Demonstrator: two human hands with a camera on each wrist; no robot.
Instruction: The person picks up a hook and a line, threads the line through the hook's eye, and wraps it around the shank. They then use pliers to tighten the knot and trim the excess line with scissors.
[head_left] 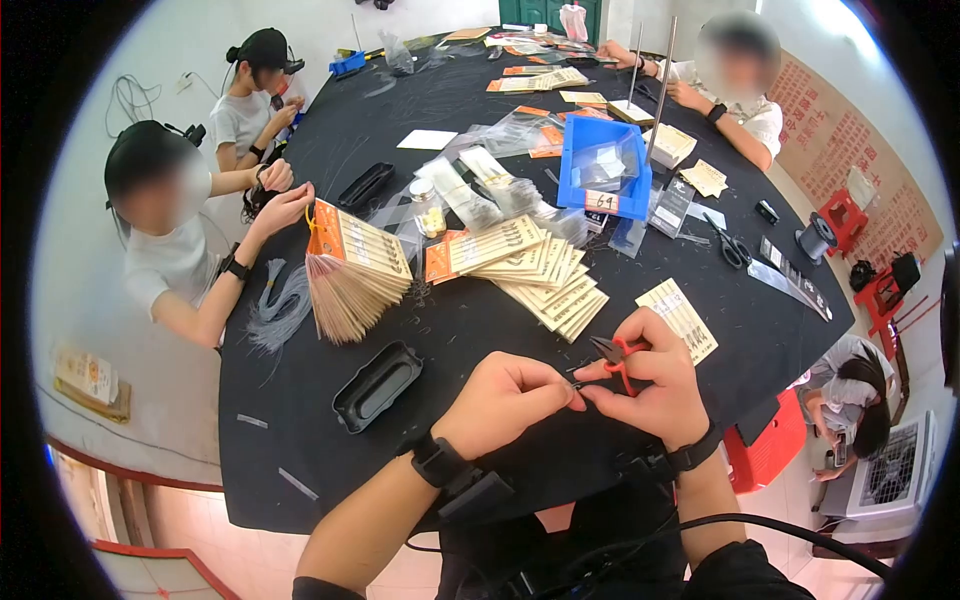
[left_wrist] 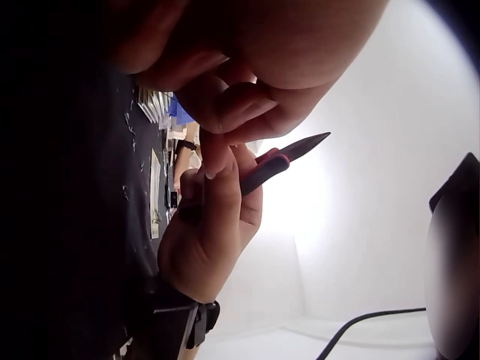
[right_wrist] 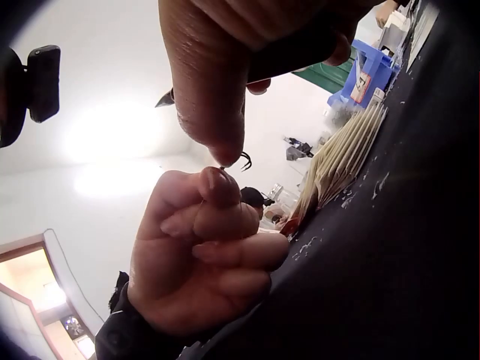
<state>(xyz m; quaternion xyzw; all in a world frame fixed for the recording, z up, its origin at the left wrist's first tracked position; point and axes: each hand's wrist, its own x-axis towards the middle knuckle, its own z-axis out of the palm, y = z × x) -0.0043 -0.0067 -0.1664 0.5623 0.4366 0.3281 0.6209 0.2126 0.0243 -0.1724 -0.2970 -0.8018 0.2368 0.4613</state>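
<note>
Left hand: thumb and forefinger of the left hand [head_left: 508, 402] are closing in a tight pinch at a small dark hook [right_wrist: 246, 160], low centre of the head view.
Right hand: the right hand [head_left: 655, 388] is curling round red-handled pliers [head_left: 618, 362] and bringing its fingertips to the same hook; how far the jaws are opening, I cannot tell.
Hook: the right wrist view is showing its curved prongs beside the meeting fingertips; the head view is giving only a dark speck, and in the left wrist view fingers are hiding it.
Plier tips: the left wrist view is showing them pointing to the upper right, clear of the fingers.
In the way: the right hand is partly covering a card [head_left: 684, 318].
Around: a black tray [head_left: 375, 388] is lying left of the hands, fanned cards [head_left: 540, 270] above them, scissors [head_left: 733, 250] and a spool [head_left: 816, 238] towards the right.
Writing: the blue bin [head_left: 603, 165] is bearing a label apparently reading "64"; the wall poster [head_left: 840, 150] is carrying red characters, too blurred for reading.
</note>
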